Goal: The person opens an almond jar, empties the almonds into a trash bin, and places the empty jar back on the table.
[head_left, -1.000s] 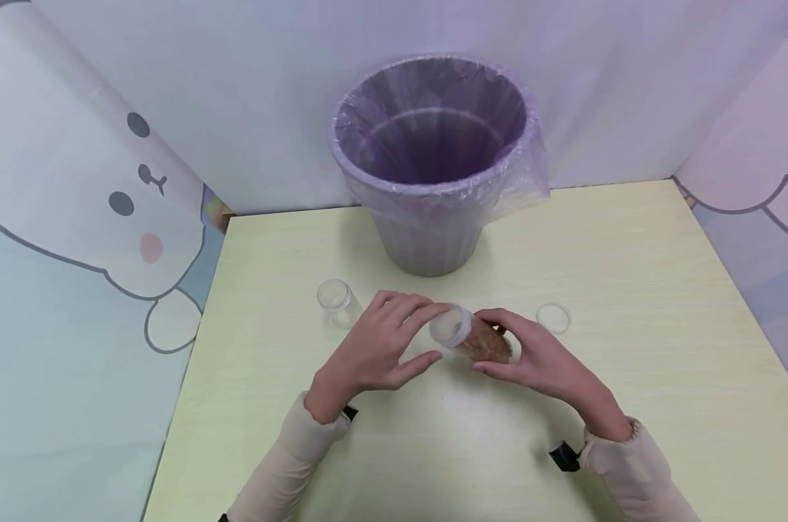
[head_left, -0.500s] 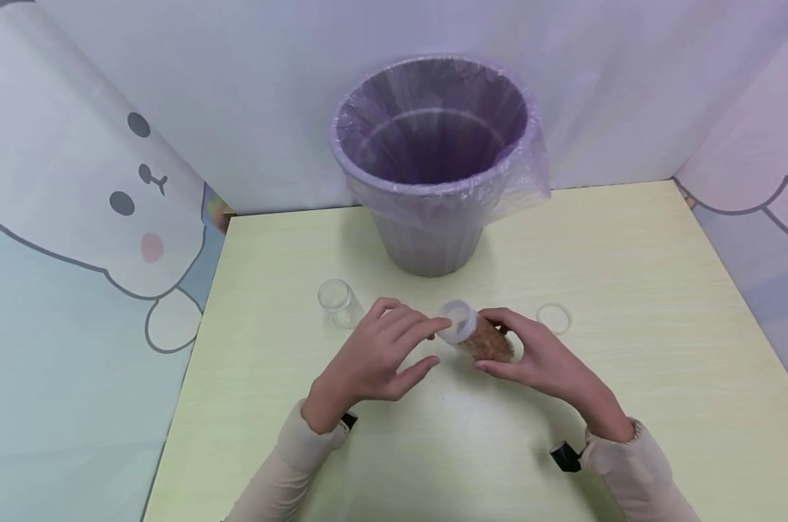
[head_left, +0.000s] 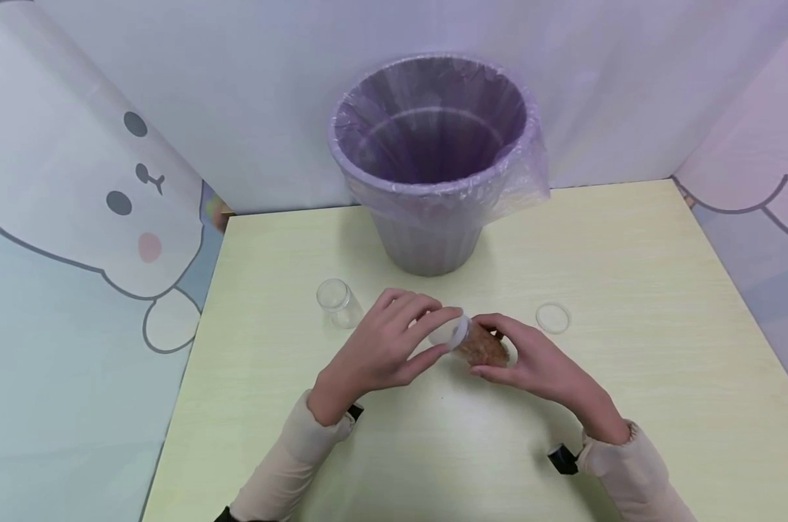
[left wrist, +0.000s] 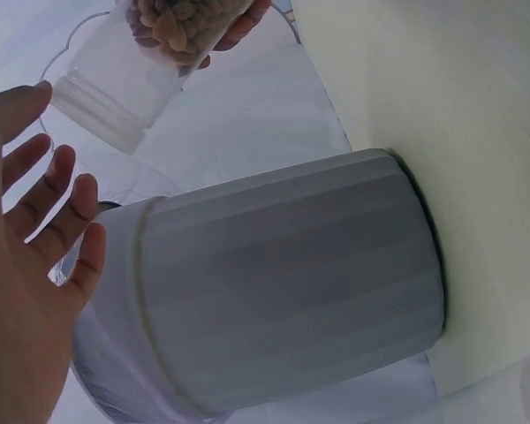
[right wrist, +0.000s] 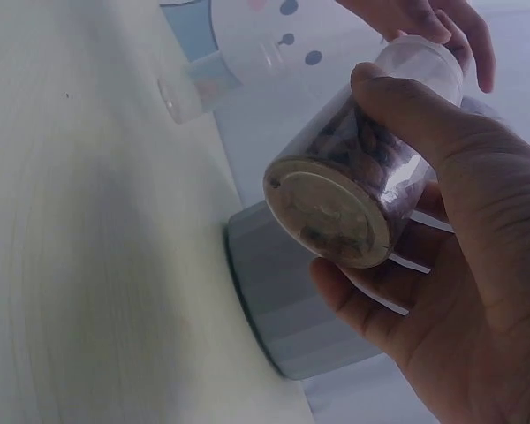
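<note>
1. A person at a pale table holds a clear jar of brown nuts tilted on its side just above the tabletop, in front of a lined bin.
2. The right hand is wrapped round the jar's body, thumb on top and fingers beneath (the wrist view shows the base facing the camera).
3. The left hand meets the jar's capped mouth, fingertips and thumb closing on the lid; the left wrist view shows the fingers fairly straight, so how firmly it grips I cannot tell.
4. As it looks, the lid is still on and the nuts still inside, so the opening seems barely begun.
5. A second jar, empty and uncapped, lies on its side to the left, and a loose lid rests flat to the right; that one appears already dealt with.
6. The bin's purple liner shows nothing inside from here.
</note>
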